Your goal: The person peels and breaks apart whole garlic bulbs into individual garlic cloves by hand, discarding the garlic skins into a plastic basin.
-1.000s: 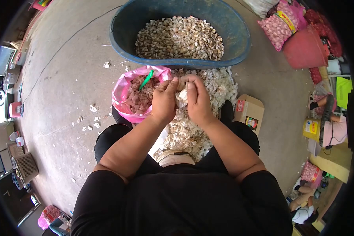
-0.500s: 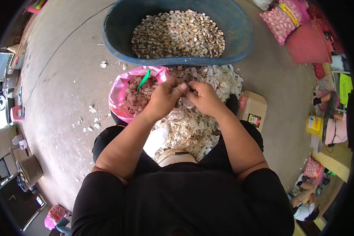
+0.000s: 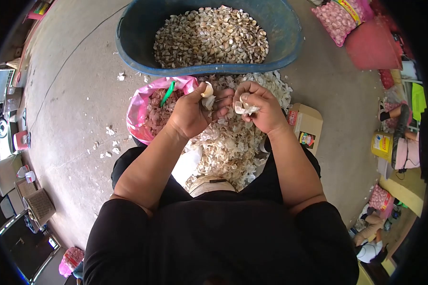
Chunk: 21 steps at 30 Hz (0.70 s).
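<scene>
My left hand (image 3: 191, 113) holds garlic cloves (image 3: 207, 90) at its fingertips, above a pile of white garlic skins (image 3: 228, 147) between my knees. My right hand (image 3: 261, 108) is closed around a piece of garlic with papery skin (image 3: 245, 108). The two hands are a few centimetres apart. A pink plastic bag (image 3: 139, 109) with garlic pieces and a green stick (image 3: 167, 92) lies just left of my left hand. Beyond the hands stands a blue tub (image 3: 128, 47) full of separated cloves (image 3: 209, 35).
A small cardboard box (image 3: 306, 126) lies right of the pile. Pink mesh sacks of garlic (image 3: 340, 21) and a red bucket (image 3: 373, 47) sit at upper right. Another person (image 3: 399, 142) and a yellow bucket (image 3: 380, 146) are at right. Crates and containers (image 3: 35, 204) line the left edge.
My hands were pressed together on one garlic bulb; they have pulled apart, each now holding a piece. The view has shifted slightly toward the tub.
</scene>
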Available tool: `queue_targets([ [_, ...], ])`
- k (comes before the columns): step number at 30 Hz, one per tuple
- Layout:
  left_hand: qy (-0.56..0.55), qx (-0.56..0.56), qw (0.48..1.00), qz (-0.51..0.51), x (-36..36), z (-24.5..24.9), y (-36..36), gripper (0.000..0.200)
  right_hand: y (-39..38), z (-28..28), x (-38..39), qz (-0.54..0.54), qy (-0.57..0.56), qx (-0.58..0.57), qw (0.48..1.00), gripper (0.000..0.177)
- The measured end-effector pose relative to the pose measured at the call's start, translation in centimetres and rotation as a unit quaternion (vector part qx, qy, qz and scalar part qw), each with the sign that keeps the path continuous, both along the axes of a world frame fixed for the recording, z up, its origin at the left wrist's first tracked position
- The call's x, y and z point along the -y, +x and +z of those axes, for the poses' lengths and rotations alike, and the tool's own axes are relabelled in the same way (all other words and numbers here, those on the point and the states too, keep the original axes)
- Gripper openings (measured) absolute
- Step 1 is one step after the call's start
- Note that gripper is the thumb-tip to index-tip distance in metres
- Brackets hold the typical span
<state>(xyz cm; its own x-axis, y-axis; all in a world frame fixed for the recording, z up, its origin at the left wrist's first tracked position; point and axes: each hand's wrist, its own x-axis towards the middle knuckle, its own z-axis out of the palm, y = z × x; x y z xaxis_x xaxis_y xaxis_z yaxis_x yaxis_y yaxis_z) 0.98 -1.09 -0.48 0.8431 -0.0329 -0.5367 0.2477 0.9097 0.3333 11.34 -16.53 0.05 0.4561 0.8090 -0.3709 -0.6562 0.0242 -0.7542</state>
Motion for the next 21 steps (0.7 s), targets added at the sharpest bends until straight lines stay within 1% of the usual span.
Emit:
queue_targets([
  [1, -0.014, 0.017, 1.0, 0.002, 0.0, -0.3, -0.1, 0.044, -0.2, 0.1, 0.0, -0.001, -0.03, 0.045, 0.999, 0.005],
  [2, -0.018, 0.029, 0.999, 0.011, 0.0, -0.4, -0.1, 0.045, -0.3, 0.2, 0.0, -0.002, -0.059, 0.09, 0.994, 0.006],
  [4, -0.026, 0.054, 0.998, 0.027, 0.2, -0.6, -0.1, 0.045, -1.3, -0.6, -0.5, 0.011, -0.105, 0.245, 0.964, 0.011],
  [6, -0.056, 0.05, 0.997, 0.028, 0.6, -0.4, -0.1, 0.045, -2.5, -0.6, -1.1, 0.017, -0.155, 0.39, 0.908, 0.016],
  [7, -0.071, 0.047, 0.996, 0.027, 0.8, -0.3, -0.1, 0.045, -3.3, -0.2, -1.4, 0.016, -0.182, 0.456, 0.871, 0.019],
  [8, -0.062, 0.037, 0.997, 0.023, 1.2, -0.5, -0.1, 0.046, -3.7, 0.0, -1.6, 0.015, -0.208, 0.519, 0.829, 0.023],
  [9, -0.052, 0.028, 0.998, 0.018, 1.7, -0.6, 0.0, 0.046, -3.8, -0.6, -1.6, 0.0, -0.187, 0.595, 0.782, 0.022],
  [10, -0.043, 0.02, 0.999, 0.013, 1.9, -0.7, 0.1, 0.046, -3.8, -0.7, -1.7, -0.002, -0.18, 0.602, 0.778, 0.022],
  [12, -0.047, 0.041, 0.998, -0.008, 1.5, -0.5, 0.2, 0.045, -3.5, -0.7, -1.9, -0.007, -0.165, 0.616, 0.77, 0.02],
  [14, -0.051, 0.067, 0.996, -0.034, 0.8, -0.4, 0.3, 0.041, -3.1, -1.0, -2.0, 0.007, -0.165, 0.521, 0.837, 0.022],
  [16, -0.031, 0.046, 0.998, -0.027, 0.3, -0.6, 0.3, 0.039, -2.5, -0.9, -1.7, 0.029, -0.157, 0.432, 0.887, 0.023],
  [18, 0.008, 0.031, 0.999, -0.024, -0.4, -1.0, 0.3, 0.038, -1.7, -0.7, -1.4, 0.058, -0.141, 0.355, 0.922, 0.024],
  [19, 0.038, 0.026, 0.999, -0.023, -0.7, -1.3, 0.2, 0.038, -1.2, -0.8, -1.2, 0.078, -0.142, 0.359, 0.919, 0.023],
  [20, 0.068, 0.021, 0.997, -0.022, -1.0, -1.4, 0.2, 0.037, -0.9, -0.8, -1.0, 0.087, -0.135, 0.331, 0.93, 0.023],
  [21, 0.062, 0.046, 0.996, -0.04, -1.2, -1.1, 0.1, 0.031, -0.7, -0.8, -0.9, 0.096, -0.128, 0.302, 0.94, 0.022],
])
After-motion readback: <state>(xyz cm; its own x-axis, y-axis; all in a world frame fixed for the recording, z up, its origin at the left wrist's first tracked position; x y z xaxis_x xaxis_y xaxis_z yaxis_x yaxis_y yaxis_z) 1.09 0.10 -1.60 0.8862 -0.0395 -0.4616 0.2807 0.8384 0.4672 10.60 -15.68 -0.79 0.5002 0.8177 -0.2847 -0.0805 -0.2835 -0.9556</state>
